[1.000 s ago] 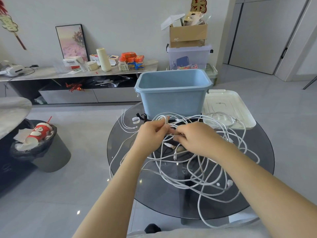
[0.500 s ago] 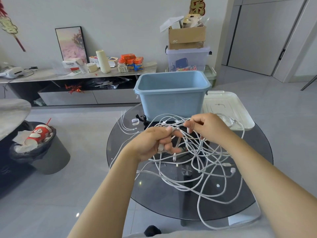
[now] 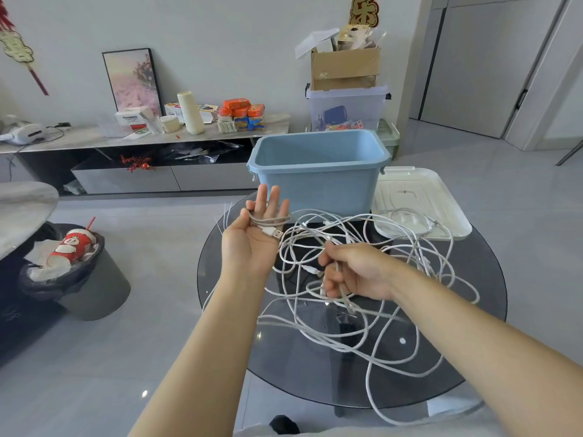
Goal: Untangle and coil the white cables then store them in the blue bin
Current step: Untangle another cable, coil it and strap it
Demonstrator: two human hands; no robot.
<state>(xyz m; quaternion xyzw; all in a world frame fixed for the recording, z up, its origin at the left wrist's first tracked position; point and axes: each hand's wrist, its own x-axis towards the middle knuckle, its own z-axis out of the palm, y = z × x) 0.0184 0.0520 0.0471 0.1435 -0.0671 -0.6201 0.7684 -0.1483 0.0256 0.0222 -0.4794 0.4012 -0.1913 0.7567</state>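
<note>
Our left hand (image 3: 252,244) is palm up, fingers straight, thumb pinning a cable loop with its USB plug (image 3: 273,231). Our right hand (image 3: 353,272) grips strands of the tangled white cables (image 3: 362,310) above the round dark glass table (image 3: 467,357), near the light blue plastic bin (image 3: 318,175).

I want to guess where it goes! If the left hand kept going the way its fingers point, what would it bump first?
Probably the blue bin. The left hand points its straight fingers up toward the bin's near wall, though depth is hard to judge.
</note>
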